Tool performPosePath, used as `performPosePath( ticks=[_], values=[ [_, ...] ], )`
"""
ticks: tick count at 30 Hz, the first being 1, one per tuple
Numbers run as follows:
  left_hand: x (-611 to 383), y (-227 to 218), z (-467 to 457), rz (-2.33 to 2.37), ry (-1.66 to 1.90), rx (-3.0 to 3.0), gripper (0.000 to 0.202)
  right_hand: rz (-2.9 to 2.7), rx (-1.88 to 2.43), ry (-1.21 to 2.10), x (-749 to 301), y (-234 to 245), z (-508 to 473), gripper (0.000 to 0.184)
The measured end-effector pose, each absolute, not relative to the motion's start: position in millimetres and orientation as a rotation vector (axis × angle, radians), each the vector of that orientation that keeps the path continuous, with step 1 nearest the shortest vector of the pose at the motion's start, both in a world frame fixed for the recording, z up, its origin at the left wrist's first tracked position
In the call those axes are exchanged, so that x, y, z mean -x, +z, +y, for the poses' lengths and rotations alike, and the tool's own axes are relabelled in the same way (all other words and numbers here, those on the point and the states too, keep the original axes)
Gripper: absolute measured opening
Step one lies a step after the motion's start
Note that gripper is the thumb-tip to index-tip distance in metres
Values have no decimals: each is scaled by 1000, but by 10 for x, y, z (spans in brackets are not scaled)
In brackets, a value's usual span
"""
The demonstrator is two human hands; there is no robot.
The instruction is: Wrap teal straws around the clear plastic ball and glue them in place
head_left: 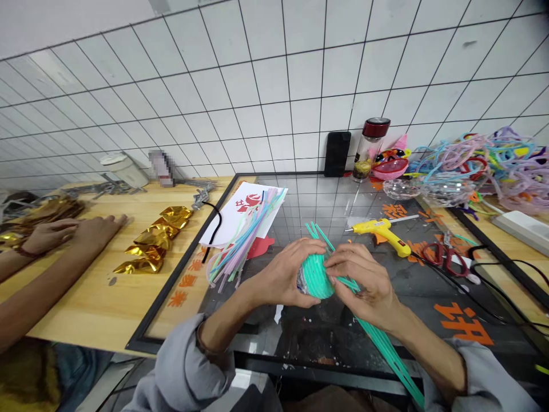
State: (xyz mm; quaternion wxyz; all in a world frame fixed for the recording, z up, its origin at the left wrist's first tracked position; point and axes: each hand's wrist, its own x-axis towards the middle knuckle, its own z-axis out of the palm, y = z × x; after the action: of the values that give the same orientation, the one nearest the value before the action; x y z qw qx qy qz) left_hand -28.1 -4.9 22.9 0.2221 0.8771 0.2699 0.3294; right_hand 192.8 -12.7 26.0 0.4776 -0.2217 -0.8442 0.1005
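Observation:
My left hand (288, 270) is curled around a ball (316, 276) covered in rows of green pipe cleaners, with a silvery patch showing at its left side. On the ball's right side, the fingers of my right hand (365, 281) are bent and pinch at green strands. Loose green pipe cleaners (388, 356) run from under the right hand down to the lower right. A few strand ends (316, 230) stick up above the ball. My fingertips partly hide where the strands meet the ball.
A yellow glue gun (388, 232) and red-handled scissors (448, 258) lie right, among black cables. Left are pastel pipe cleaners (246, 240) on white paper (217, 224) and gold foil (156, 237). Another person's hands (92, 233) rest far left. A bottle (369, 151) stands at the back.

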Motion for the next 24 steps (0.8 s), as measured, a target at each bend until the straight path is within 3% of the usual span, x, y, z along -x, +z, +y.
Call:
performPosePath(
  ticks=[14, 19, 24],
  values=[
    [308, 268, -37, 829, 792, -2446, 80, -1972, 557, 312, -1897, 246, -110, 17],
    [318, 193, -4, 777, 861, -2478, 89, -1970, 549, 312, -1904, 265, -111, 18],
    [287, 181, -3, 743, 931, -2444, 83, -1980, 563, 322, -1909, 256, -105, 17]
  ],
)
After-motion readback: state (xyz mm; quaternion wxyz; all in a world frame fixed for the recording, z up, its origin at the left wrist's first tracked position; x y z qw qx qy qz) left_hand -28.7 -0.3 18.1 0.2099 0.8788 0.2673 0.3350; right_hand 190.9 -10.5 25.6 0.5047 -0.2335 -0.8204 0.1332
